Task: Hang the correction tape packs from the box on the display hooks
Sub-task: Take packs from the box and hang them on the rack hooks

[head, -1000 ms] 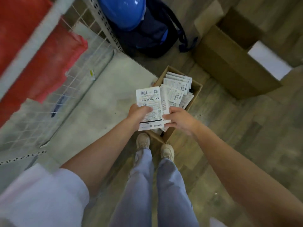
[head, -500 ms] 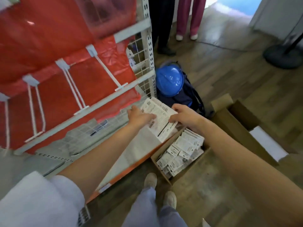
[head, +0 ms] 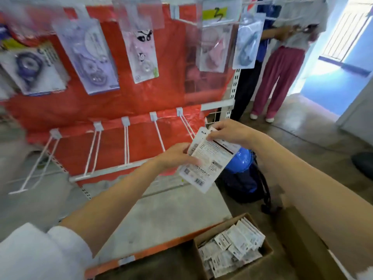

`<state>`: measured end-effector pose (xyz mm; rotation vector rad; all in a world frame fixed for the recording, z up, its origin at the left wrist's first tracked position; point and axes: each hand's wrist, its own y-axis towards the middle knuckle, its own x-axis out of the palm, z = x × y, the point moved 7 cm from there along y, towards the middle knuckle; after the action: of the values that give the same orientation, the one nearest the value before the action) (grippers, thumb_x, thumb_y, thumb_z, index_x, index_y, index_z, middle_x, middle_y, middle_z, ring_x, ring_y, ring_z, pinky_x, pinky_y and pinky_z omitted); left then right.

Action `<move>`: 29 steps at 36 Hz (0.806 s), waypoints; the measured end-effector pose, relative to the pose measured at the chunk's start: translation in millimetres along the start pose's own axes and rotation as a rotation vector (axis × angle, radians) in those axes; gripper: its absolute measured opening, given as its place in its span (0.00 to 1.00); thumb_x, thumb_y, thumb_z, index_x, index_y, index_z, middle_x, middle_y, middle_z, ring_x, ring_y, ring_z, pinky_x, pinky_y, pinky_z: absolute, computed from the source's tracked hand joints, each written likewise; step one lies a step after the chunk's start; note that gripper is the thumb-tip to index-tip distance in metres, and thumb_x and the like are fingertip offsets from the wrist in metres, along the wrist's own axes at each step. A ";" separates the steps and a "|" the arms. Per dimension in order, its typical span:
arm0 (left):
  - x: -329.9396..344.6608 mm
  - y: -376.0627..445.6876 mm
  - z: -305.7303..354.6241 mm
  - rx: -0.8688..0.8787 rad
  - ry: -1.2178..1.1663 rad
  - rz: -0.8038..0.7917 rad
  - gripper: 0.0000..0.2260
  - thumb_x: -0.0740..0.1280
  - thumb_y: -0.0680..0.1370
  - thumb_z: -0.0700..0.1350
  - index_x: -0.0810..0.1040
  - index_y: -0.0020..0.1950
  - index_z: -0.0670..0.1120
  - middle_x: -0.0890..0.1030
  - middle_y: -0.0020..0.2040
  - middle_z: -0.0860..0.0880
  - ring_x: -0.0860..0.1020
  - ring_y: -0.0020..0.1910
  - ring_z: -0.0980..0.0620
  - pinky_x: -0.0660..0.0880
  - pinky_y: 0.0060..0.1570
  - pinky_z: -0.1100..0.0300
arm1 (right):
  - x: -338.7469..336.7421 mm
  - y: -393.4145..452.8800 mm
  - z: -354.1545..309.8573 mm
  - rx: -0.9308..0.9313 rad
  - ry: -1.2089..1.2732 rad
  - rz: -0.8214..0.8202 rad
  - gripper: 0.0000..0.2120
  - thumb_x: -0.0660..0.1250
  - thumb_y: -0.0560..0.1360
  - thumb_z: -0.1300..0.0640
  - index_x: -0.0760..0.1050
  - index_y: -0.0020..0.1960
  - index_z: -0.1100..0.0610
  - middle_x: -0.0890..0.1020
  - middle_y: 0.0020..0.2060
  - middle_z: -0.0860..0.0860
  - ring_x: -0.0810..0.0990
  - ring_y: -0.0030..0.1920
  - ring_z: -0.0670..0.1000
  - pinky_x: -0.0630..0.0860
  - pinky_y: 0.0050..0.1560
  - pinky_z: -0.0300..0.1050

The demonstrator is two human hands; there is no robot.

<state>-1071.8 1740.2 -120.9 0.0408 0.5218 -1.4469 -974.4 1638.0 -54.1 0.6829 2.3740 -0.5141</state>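
Note:
I hold a small stack of white correction tape packs (head: 210, 162), printed backs toward me, in front of the lower row of display hooks. My left hand (head: 175, 156) grips the stack's left edge. My right hand (head: 226, 131) pinches the top edge of the front pack. The rightmost white hook (head: 186, 126) ends just left of the stack's top; more bare hooks (head: 126, 144) run to the left. The open cardboard box (head: 238, 265) with several more packs sits on the floor at the bottom right.
Other blister packs (head: 141, 47) hang on the upper row against the red backing. A grey base shelf (head: 161, 215) lies below the hooks. A blue helmet on a dark backpack (head: 242, 174) and a larger cardboard box (head: 314, 245) stand to the right. Two people (head: 278, 77) stand at the back right.
My view has swung up from the box to the hook display. Both hands have lifted the stack from over the box to the level of the lower hooks.

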 end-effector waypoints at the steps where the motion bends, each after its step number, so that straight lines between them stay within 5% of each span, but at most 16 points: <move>1: -5.5 -6.3 2.5 0.020 -0.011 -0.018 0.13 0.71 0.73 0.36 0.77 0.56 0.43 0.84 0.52 0.47 0.83 0.48 0.50 0.80 0.48 0.58 | 2.2 2.7 -10.8 -0.023 -0.003 -0.009 0.12 0.69 0.75 0.60 0.74 0.33 0.55 0.74 0.32 0.50 0.71 0.36 0.49 0.66 0.39 0.41; 4: -28.9 -24.6 5.6 0.038 -0.033 0.019 0.11 0.71 0.74 0.37 0.79 0.55 0.45 0.84 0.52 0.46 0.84 0.49 0.49 0.80 0.47 0.58 | 9.2 10.3 -43.5 -0.075 -0.006 -0.042 0.08 0.69 0.75 0.60 0.80 0.38 0.53 0.82 0.36 0.46 0.77 0.36 0.44 0.70 0.37 0.34; 13: -113.0 -75.6 -10.6 0.084 -0.282 0.259 0.10 0.71 0.75 0.39 0.79 0.55 0.46 0.85 0.49 0.49 0.84 0.46 0.51 0.81 0.43 0.58 | 33.2 51.3 -131.8 -0.214 0.052 0.055 0.05 0.72 0.73 0.56 0.77 0.44 0.56 0.82 0.42 0.50 0.79 0.42 0.48 0.75 0.46 0.43; 20: -183.1 -118.2 -44.8 0.122 -0.579 0.525 0.17 0.73 0.72 0.42 0.78 0.60 0.45 0.83 0.55 0.44 0.82 0.54 0.44 0.76 0.58 0.43 | 86.8 79.4 -170.8 -0.187 0.233 0.017 0.17 0.71 0.74 0.51 0.74 0.56 0.60 0.81 0.48 0.51 0.80 0.44 0.47 0.77 0.37 0.36; 24: -211.2 -132.2 -47.3 0.165 -0.592 0.590 0.13 0.68 0.76 0.40 0.77 0.61 0.46 0.83 0.53 0.47 0.82 0.52 0.47 0.78 0.56 0.49 | 131.7 87.2 -183.9 -0.150 0.254 -0.112 0.18 0.69 0.75 0.49 0.75 0.61 0.56 0.82 0.56 0.51 0.81 0.56 0.51 0.79 0.55 0.50; 29: -235.0 -138.7 -51.3 0.185 -0.573 0.589 0.16 0.67 0.78 0.40 0.73 0.66 0.45 0.81 0.59 0.45 0.82 0.54 0.46 0.80 0.48 0.53 | 174.6 87.9 -206.6 -0.204 0.421 -0.204 0.11 0.68 0.76 0.60 0.76 0.57 0.50 0.83 0.48 0.43 0.83 0.44 0.40 0.77 0.39 0.32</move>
<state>-1227.3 1956.4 -41.9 -0.0686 -0.0996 -0.8627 -1134.5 1871.9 -30.8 0.4947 2.8622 -0.2178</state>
